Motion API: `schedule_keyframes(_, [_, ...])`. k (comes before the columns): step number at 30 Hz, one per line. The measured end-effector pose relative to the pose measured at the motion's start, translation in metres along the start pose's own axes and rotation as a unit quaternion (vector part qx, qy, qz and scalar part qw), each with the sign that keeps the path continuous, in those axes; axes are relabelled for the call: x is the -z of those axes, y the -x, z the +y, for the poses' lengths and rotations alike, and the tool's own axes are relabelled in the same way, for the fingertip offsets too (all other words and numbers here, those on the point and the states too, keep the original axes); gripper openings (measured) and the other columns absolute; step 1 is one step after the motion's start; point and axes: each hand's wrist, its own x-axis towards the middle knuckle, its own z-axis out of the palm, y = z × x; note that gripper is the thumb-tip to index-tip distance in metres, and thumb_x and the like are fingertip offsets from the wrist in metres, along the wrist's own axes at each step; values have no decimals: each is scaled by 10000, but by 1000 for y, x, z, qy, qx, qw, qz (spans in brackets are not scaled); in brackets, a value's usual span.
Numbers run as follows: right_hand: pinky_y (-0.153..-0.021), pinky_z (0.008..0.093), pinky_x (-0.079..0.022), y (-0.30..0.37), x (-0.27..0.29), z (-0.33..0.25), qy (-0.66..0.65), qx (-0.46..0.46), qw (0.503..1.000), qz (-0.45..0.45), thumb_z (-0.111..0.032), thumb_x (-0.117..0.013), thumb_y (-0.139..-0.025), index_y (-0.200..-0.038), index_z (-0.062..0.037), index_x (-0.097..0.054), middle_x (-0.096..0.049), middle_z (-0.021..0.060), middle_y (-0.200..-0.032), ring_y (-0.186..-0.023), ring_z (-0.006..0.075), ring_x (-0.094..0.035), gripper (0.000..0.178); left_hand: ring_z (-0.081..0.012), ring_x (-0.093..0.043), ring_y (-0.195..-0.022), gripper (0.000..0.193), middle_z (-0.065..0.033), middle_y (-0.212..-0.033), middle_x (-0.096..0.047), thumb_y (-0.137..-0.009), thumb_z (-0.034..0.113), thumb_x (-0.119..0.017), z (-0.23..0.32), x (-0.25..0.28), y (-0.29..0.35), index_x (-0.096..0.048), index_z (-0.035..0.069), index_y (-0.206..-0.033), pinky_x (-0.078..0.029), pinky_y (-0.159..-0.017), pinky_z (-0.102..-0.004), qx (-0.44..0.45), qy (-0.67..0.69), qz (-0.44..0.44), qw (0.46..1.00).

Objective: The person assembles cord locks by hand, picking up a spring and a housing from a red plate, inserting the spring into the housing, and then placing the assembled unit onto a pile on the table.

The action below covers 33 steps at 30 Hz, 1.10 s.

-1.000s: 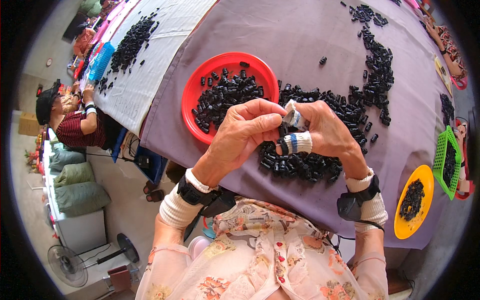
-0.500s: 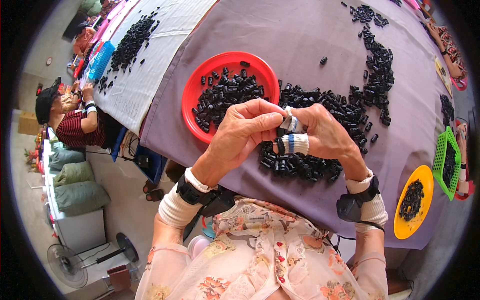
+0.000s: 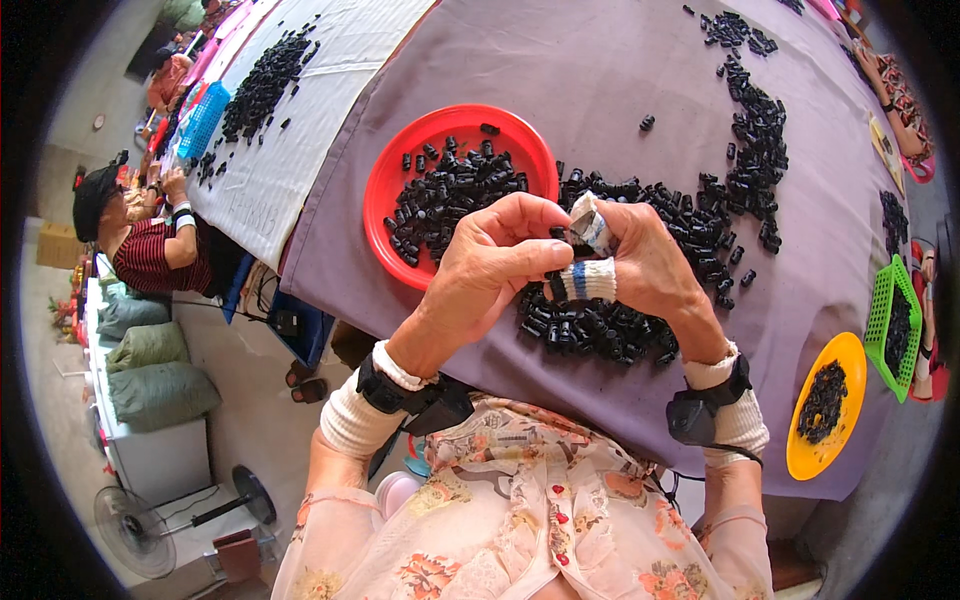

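The left hand [image 3: 480,265] pinches a small black cylinder [image 3: 557,233] between its fingers at 2 o'clock; whether the right hand [image 3: 652,262], cloth on its fingers, also grips it, I cannot tell. A red plate [image 3: 377,205] lies at the left hand's 11 o'clock.

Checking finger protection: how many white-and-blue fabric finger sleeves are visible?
2: both on the right hand, an upper sleeve and, below it in the picture, a lower sleeve. More may be hidden.
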Motion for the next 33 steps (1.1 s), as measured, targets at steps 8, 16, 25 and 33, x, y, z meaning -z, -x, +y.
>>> schedule_keyframes(8, [-505,265,-386,1,-5,2,24,-1,999,32,-226,-754,-605,-727,-21,-533,-488,39,-574,-525,100,-427,325,-80,-585,-754,170,-37,-866,-616,-791,11,-611,-4,0,-1,-580,21,-958,-491,-675,-226,6,-3,48,999])
schedule_keyframes(16, [-518,267,-406,-1,-12,-2,29,-28,999,35,-217,-740,-630,-730,-18,-539,-504,60,-566,-516,119,-462,300,-105,-601,-805,140,-53,-898,-623,-820,16,-581,-8,5,2,-578,19,-960,-494,-748,-250,-8,-14,55,998])
schedule_keyframes(25, [-524,244,-385,-1,-14,5,-10,-70,997,32,-189,-755,-655,-763,-32,-584,-528,4,-606,-556,74,-447,256,-132,-607,-774,180,-68,-857,-616,-800,21,-578,-4,22,3,-580,-8,-978,-515,-713,-274,-27,-53,71,996])
schedule_keyframes(33, [-463,196,-338,6,10,3,-74,-152,980,104,-167,-734,-730,-715,-65,-562,-489,-76,-588,-532,16,-428,201,-151,-605,-701,153,-94,-836,-611,-844,25,-508,9,75,1,-601,-20,-957,-533,-666,-287,-74,-95,181,976])
